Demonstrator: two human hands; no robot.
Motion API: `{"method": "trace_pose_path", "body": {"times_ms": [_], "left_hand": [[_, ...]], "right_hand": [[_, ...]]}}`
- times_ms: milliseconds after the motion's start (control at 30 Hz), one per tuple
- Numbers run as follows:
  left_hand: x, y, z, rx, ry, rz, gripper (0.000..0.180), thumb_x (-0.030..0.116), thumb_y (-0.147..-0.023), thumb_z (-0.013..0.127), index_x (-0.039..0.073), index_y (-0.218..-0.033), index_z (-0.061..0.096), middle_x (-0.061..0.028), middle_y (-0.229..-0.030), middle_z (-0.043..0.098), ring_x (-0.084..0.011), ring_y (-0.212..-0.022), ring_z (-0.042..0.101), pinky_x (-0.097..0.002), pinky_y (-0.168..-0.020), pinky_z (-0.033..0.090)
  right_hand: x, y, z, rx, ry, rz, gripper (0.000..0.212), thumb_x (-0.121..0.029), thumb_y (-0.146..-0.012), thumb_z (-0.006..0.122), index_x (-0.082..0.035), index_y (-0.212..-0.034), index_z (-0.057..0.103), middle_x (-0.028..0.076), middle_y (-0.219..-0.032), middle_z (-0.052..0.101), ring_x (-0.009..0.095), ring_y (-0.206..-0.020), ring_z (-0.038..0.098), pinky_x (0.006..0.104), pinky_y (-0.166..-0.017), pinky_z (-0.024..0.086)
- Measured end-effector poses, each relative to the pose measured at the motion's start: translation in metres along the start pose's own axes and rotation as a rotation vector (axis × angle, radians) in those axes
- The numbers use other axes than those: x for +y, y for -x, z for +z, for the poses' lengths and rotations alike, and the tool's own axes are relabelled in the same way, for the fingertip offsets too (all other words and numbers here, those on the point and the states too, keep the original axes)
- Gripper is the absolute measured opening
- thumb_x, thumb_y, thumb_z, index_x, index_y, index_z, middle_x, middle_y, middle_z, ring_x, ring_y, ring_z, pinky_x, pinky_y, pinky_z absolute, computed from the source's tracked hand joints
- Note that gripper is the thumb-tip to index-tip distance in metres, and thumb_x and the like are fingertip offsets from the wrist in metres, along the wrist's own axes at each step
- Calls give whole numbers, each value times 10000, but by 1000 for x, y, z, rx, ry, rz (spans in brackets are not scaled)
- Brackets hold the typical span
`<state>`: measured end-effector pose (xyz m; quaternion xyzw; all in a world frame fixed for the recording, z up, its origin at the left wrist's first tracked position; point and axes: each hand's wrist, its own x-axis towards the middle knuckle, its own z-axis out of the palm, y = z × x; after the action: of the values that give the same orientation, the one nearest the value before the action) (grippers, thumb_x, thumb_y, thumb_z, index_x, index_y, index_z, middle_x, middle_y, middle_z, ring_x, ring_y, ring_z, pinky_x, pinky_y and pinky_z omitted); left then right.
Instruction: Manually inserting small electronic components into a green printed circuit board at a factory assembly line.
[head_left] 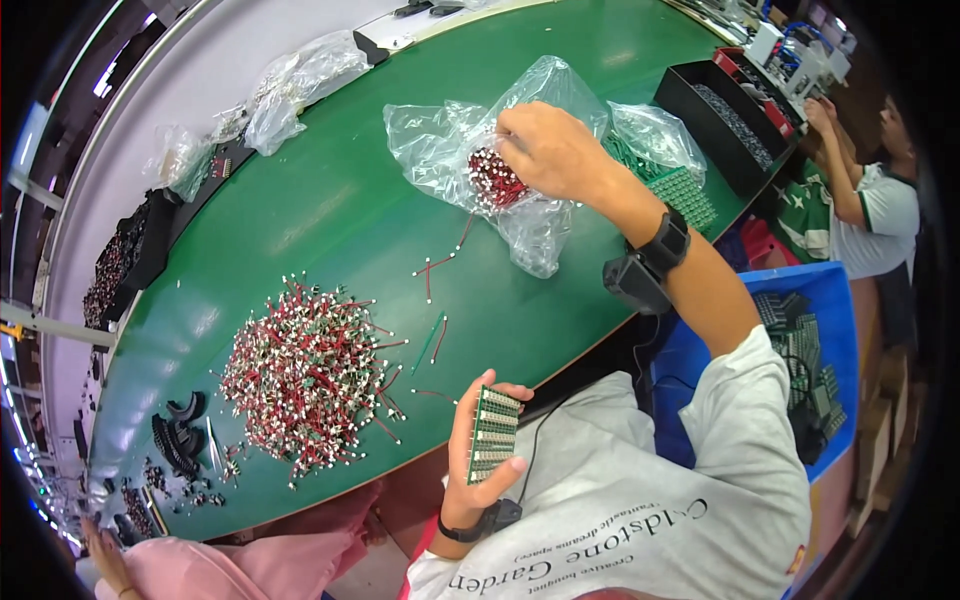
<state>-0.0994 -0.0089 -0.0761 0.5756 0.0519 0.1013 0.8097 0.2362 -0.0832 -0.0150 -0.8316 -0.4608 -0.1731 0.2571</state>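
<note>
The half-closed left hand point(458, 455) rightly holds a green rectangular circuit board point(494, 435) edgewise; the curled right hand point(556, 152), grasp hidden, should gently separate red-wired white connectors point(490, 182) at twelve o'clock.

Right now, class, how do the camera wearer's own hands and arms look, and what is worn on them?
The left hand is gloveless, with a black wrist strap bearing a dark unit. The right hand is gloveless too, with a black wristband and a larger, boxy black unit. The right sleeve is short and light grey.
</note>
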Motion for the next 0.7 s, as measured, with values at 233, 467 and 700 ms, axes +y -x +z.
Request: {"method": "trace_pose_path", "body": {"times_ms": [233,467,700], "left_hand": [[-5,0,-10,1,73,8,928,223,-752,735,-48,-1488,240,-234,-1297,505,-299,-1209,524,-398,-1046,385],[4,-2,-15,74,112,32,958,259,-741,753,-50,-1484,234,-237,-1275,516,-324,-1205,532,-411,-1039,402],[14,-7,-28,290,-244,190,887,164,-749,725,-67,-1476,272,-221,-1260,541,-274,-1156,550,-386,-989,439]], "right_hand": [[-61,39,-2,237,-254,-163,148,-56,-797,667,-50,-944,649,110,-896,633,300,-843,625,377,-727,508],[-50,52,29,5,-93,-115,117,-68,-799,677,-74,-914,656,86,-793,585,295,-788,610,406,-654,493],[-34,34,13,385,-152,-11,151,3,-782,671,-52,-921,645,88,-794,616,234,-675,621,332,-610,493]]}}
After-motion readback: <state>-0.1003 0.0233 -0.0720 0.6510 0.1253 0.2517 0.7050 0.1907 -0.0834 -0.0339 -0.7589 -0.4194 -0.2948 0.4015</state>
